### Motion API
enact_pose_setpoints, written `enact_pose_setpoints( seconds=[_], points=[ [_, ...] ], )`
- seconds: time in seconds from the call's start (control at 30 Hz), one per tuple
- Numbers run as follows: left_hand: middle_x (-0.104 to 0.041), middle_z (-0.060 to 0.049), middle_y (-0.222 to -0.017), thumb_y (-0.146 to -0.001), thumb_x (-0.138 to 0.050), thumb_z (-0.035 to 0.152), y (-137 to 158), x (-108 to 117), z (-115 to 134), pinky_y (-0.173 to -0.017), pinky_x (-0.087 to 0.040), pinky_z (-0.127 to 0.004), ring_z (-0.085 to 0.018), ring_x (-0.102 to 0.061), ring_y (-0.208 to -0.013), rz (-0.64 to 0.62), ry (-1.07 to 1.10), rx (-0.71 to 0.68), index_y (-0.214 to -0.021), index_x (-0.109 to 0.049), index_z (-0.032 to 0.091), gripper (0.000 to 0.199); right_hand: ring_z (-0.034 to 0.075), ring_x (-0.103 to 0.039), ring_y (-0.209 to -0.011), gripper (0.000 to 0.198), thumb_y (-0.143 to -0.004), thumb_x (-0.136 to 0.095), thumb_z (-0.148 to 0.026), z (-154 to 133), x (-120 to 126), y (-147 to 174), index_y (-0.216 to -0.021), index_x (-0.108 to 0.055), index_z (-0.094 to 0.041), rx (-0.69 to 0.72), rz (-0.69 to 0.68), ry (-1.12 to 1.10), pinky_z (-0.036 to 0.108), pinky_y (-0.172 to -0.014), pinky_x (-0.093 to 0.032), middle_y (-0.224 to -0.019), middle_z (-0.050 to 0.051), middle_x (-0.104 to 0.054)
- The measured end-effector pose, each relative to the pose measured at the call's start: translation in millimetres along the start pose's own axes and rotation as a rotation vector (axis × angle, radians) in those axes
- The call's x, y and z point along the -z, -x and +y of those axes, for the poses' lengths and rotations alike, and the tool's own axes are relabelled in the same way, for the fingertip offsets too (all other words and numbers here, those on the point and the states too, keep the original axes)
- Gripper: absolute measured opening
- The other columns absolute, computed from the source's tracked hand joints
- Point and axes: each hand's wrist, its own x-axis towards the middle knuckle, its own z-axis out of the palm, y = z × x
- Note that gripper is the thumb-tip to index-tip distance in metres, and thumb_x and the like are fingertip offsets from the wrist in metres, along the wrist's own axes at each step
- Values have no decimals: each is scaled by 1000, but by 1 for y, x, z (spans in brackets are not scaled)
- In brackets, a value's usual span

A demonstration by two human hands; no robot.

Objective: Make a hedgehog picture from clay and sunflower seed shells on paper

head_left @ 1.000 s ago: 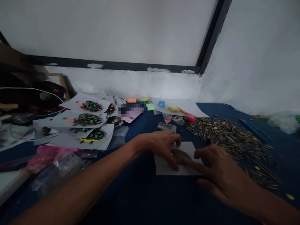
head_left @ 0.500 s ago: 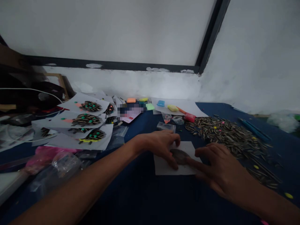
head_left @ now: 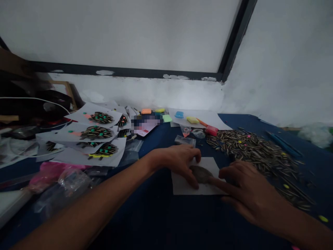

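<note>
Two hands, ours: right hand (head_left: 248,189), lower right, index extended to the grey oval patch (head_left: 201,174), thumb apart; left hand (head_left: 182,160), spread beside it. Patch on white paper (head_left: 184,189), lower centre. Beyond, right, we list sunflower seeds (head_left: 253,150).

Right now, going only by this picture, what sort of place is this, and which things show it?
Most likely a craft table: a heap of striped seeds at right, paper sheets with seed designs at left, and a grey lump between the hands.
</note>
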Motion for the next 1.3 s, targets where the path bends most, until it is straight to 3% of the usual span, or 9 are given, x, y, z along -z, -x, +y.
enact_pose_setpoints(
  seconds=[0.17, 0.4, 1.03, 1.3],
  points=[
    [-52, -3, -108, -54, -72, 64, 0, 0, 1, -74, -41, -28, -21, -52, -96, 9, 12, -1, -111, -49, 25, 73, 24, -54, -78, 26, -92, -47, -28, -4, 2, -4, -103, -70, -21, 6, -34, -8, 44, -74, -39, -88, 10, -61],
    [-52, -4, -110, -57, -72, 57, 1, 0, 3, -73, -42, -28, -21, -53, -96, -3, -5, 19, -112, -49, 25, 68, 22, -54, -76, 26, -93, -46, -26, -1, 0, -1, -102, -69, -20, 2, 24, -59, 41, -73, -41, -84, 9, -62],
    [-52, -5, -113, -54, -72, 64, 1, 1, 2, -76, -42, -29, -22, -52, -99, -10, -22, 16, -113, -48, 24, 75, 25, -54, -86, 35, -90, -50, -30, 0, -6, 3, -121, -64, -24, -114, 0, -23, 42, -74, -42, -100, 11, -60],
    [-51, -4, -110, -58, -71, 61, 1, 1, 1, -78, -42, -29, -20, -51, -99, -2, -16, -20, -113, -49, 24, 70, 27, -53, -89, 51, -89, -53, -36, -6, -1, -6, -139, -47, -34, -66, -131, -33, 46, -77, -41, -105, 10, -57]
  ],
)
